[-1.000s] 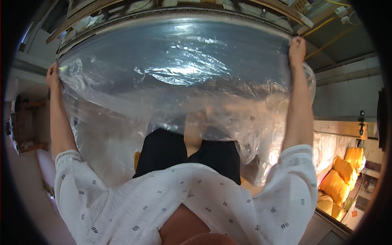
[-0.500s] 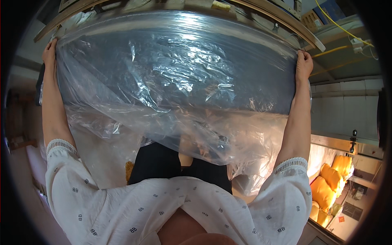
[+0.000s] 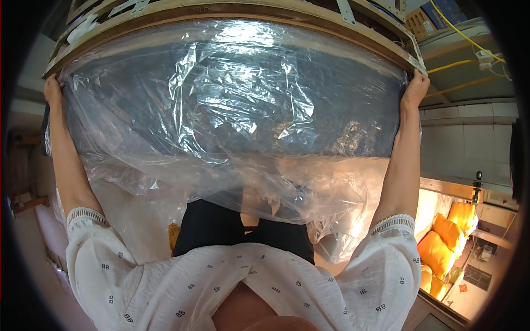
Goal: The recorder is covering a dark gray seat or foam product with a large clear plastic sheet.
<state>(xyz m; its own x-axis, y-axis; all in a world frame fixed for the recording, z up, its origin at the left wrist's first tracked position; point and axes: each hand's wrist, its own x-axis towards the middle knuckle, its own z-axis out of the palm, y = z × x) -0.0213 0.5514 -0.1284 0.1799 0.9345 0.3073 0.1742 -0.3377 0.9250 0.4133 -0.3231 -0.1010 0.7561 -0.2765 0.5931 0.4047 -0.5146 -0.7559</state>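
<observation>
Nearest the camera, the person's white patterned blouse [image 3: 232, 281] is filling the lower frame, with dark trousers [image 3: 221, 226] showing beyond it. From the short lace-edged sleeves both bare arms are reaching up and out. The left hand [image 3: 53, 91] is gripping the left corner of a large clear plastic sheet [image 3: 237, 110], fingers closed around the film where it is meeting the end of a wooden frame [image 3: 232, 12]. The right hand [image 3: 415, 88] is pinching the opposite corner up against the frame's right end, thumb and fingers closed on the plastic. Between the hands the sheet is stretching wide and sagging toward the body, heavily wrinkled, with its loose lower edge hanging in front of the trousers. Behind the film something dark is showing, but I cannot tell what it is. Farther off to the right, orange sacks [image 3: 441, 248] are lying on a lit floor, and yellow cables [image 3: 469, 38] are running along the wall above.

The risks, as I am judging them: the film is looking thin and slippery, so either corner could be slipping out if the pull is getting uneven. The frame's corners and metal brackets could be snagging and tearing the plastic. The hanging lower edge could be catching on the legs, and with the sheet covering the view, the person is working nearly blind
</observation>
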